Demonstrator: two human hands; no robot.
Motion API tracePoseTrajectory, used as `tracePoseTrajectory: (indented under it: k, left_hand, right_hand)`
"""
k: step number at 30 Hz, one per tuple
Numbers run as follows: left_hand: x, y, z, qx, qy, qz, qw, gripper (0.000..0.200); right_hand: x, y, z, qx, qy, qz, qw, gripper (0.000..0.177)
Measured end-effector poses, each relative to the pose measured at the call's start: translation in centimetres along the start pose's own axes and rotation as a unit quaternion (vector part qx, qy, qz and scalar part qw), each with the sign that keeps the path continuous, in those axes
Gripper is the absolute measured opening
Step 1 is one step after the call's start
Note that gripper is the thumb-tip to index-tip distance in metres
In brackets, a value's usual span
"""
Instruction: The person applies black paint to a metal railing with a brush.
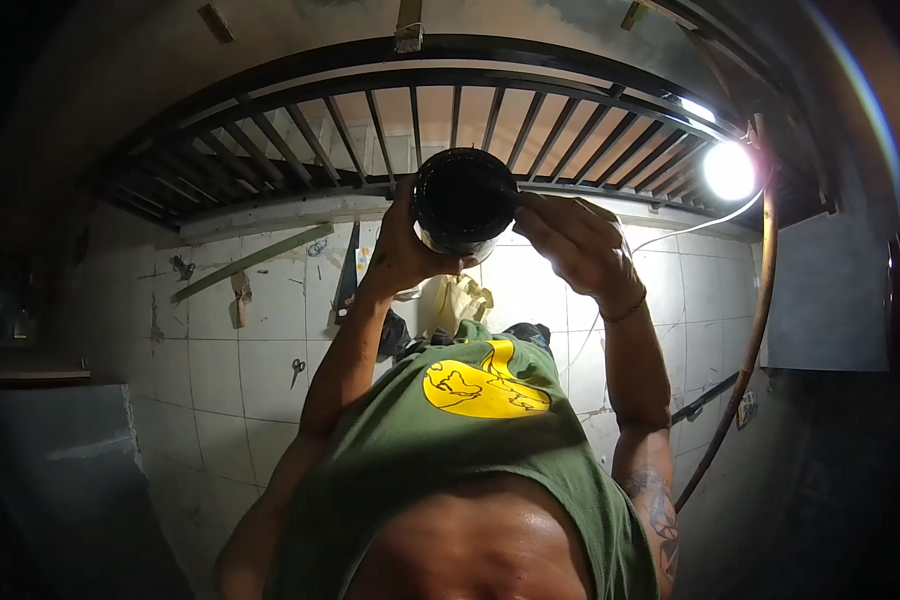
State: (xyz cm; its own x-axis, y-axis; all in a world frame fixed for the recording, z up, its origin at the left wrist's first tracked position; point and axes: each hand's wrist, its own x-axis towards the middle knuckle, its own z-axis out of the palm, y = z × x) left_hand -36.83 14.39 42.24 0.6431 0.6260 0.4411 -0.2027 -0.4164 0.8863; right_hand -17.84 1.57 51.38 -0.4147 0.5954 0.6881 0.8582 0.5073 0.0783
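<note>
**Handling of a dark container [460, 205]**

Left hand [402, 248]: grasping the container's left side. Right hand [582, 245]: fingers curled at its right rim; whether gripping anything, cannot tell. Apparently rim work, calling for a steady left hold. Beyond: black railing [490, 47]; right: lit lamp [730, 170].

Dark metal-looking railing [454, 78], matt. Floor [220, 375] smooth glossy tile; shirt [400, 410] matt green cloth, soft. Pole [769, 240] looks like wood, brown; can contents [462, 195] black, glossy in spots.
</note>
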Motion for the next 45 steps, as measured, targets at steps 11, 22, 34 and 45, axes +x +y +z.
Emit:
tracePoseTrajectory:
  k: [11,22,34,45]
  left_hand:
    - [0.2,0.4,0.1,0.020,0.015,0.000,1.000,0.102]
    - [0.6,-0.3,-0.1,0.016,0.012,-0.002,1.000,0.100]
    - [-1.3,-4.1,0.2,0.227,0.086,-0.029,0.970,0.100]
    - [0.8,-10.4,-2.4,0.027,0.170,-0.071,0.983,0.095]
  right_hand:
    - [-0.1,0.3,0.4,0.003,0.019,0.018,1.000,0.023]
    - [0.2,1.1,0.6,-0.012,0.021,0.035,0.999,0.022]
    - [1.0,0.7,5.1,0.214,0.078,0.415,0.881,0.023]
    - [2.3,3.9,10.2,0.344,0.212,0.603,0.688,0.029]
